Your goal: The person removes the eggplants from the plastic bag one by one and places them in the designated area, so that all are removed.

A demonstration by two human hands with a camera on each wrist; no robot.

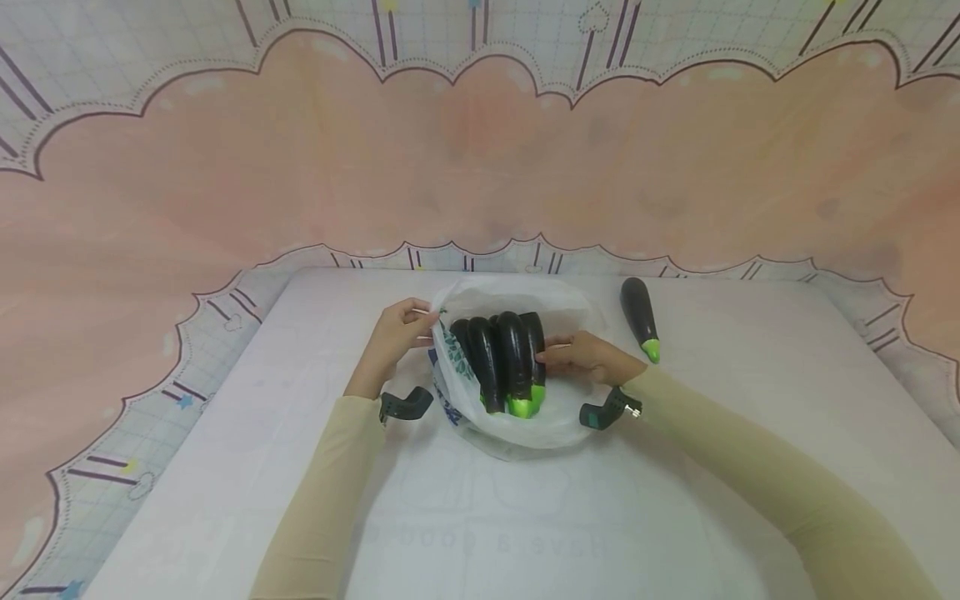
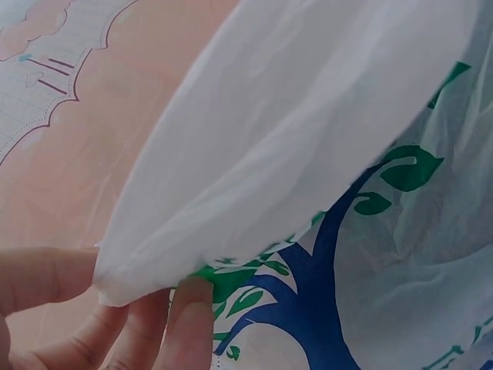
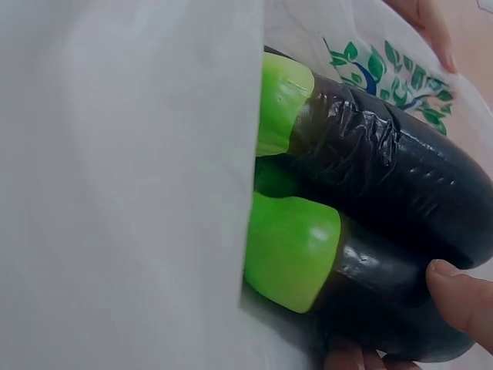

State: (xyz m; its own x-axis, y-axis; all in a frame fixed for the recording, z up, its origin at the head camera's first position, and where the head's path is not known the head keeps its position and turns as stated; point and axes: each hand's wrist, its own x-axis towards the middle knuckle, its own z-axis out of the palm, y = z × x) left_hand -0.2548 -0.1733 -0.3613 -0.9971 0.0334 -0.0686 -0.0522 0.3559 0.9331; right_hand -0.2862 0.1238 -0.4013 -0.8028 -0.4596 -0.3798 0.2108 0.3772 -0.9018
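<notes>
Gripping an eggplant (image 1: 534, 332) inside the bag (image 1: 562, 423), the right hand (image 1: 588, 357) likely needs clear room next; the left hand (image 1: 396, 333) pinches the left rim (image 2: 131, 266).

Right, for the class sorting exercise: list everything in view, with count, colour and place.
Table: one, white, lower half of the head view
Backdrop: one, peach and white patterned, behind the table
Plastic bag: one, white with green-and-blue tree print, on the table
Bagged eggplants: at least four, black with green ends, inside the bag; some partly hidden
Loose eggplant: one, black with green end, right of the bag
Wrist cameras: two, black, one per wrist
Sleeves: two, tan, one per arm
Left hand: one, bare, pinching the bag's rim
Right hand: one, bare, gripping a bagged eggplant
</notes>
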